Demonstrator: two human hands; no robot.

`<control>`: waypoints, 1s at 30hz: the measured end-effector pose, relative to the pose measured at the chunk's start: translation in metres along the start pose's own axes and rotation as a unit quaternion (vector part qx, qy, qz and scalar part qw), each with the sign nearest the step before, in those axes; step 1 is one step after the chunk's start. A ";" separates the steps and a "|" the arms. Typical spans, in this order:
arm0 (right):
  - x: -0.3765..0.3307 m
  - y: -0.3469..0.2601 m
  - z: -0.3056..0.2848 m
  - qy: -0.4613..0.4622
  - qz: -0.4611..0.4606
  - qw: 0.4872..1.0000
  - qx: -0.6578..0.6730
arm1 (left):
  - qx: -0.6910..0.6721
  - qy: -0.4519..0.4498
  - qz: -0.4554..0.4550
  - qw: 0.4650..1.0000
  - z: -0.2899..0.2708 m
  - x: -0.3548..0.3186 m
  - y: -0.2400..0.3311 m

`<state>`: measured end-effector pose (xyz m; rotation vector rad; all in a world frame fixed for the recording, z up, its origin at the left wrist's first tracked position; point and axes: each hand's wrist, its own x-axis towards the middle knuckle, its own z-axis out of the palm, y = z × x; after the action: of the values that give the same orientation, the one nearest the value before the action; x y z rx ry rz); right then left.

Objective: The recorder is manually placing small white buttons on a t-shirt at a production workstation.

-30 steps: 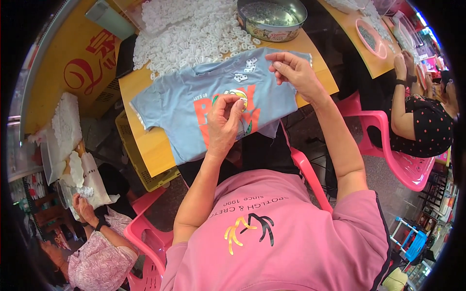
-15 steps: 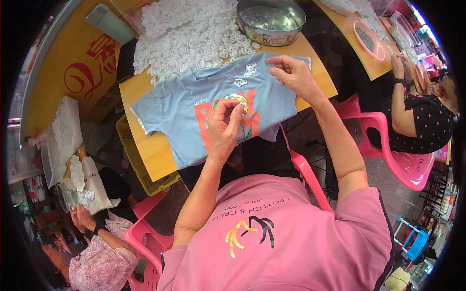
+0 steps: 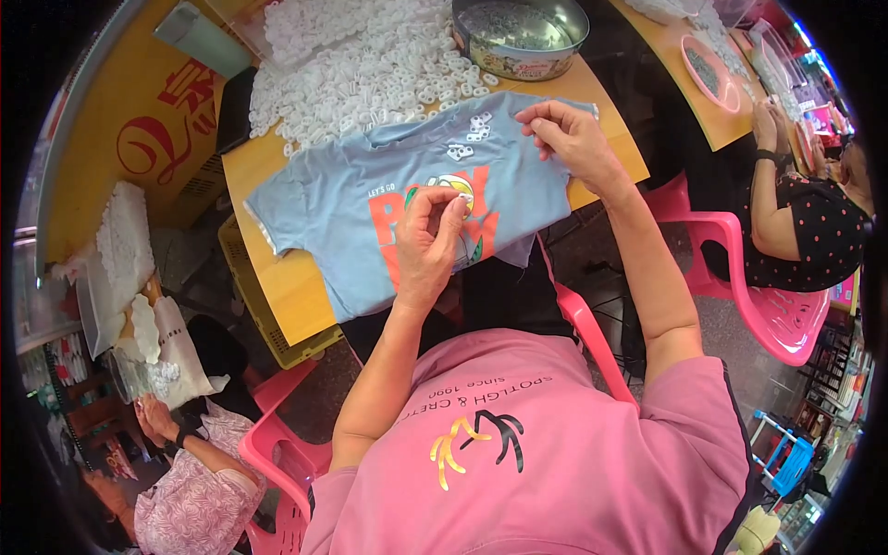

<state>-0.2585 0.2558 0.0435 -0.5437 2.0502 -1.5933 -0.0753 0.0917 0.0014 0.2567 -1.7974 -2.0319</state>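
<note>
A blue T-shirt [image 3: 338, 231] with a red and yellow print is spread over the table in front of me. Above the print, my left hand [image 3: 431, 245] pinches a small white plastic piece [image 3: 465, 199] between thumb and forefinger. My right hand [image 3: 575, 146] is raised over the shirt's far right part, with thumb and fingers drawn together. Whatever lies between those fingertips is too small to make out. Several white plastic pieces with holes [image 3: 478, 128] rest on the shirt, left of my right hand.
A big heap of white plastic pieces [image 3: 361, 79] covers the table's far side. Beside it stands a round tin [image 3: 523, 63] with small grey bits. A pale green bottle [image 3: 202, 39] is at the far left. Co-workers sit on both sides near pink chairs [image 3: 731, 250].
My right hand has shifted slightly right, and its fingers are more curled. The left hand stays in nearly the same place with the white piece.
</note>
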 end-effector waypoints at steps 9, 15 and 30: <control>-0.003 -0.006 0.004 0.013 -0.153 0.945 -0.288 | 0.010 0.005 -0.011 1.000 0.001 0.000 0.004; 0.002 0.000 0.009 0.020 -0.208 0.883 -0.421 | 0.008 0.009 -0.011 1.000 0.000 -0.001 0.002; 0.000 -0.004 0.001 0.026 -0.103 0.987 -0.119 | 0.008 0.007 -0.009 1.000 0.000 -0.002 0.002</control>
<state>-0.2577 0.2544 0.0472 -0.8323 2.3045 -1.4945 -0.0726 0.0921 0.0030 0.2913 -1.8093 -2.0232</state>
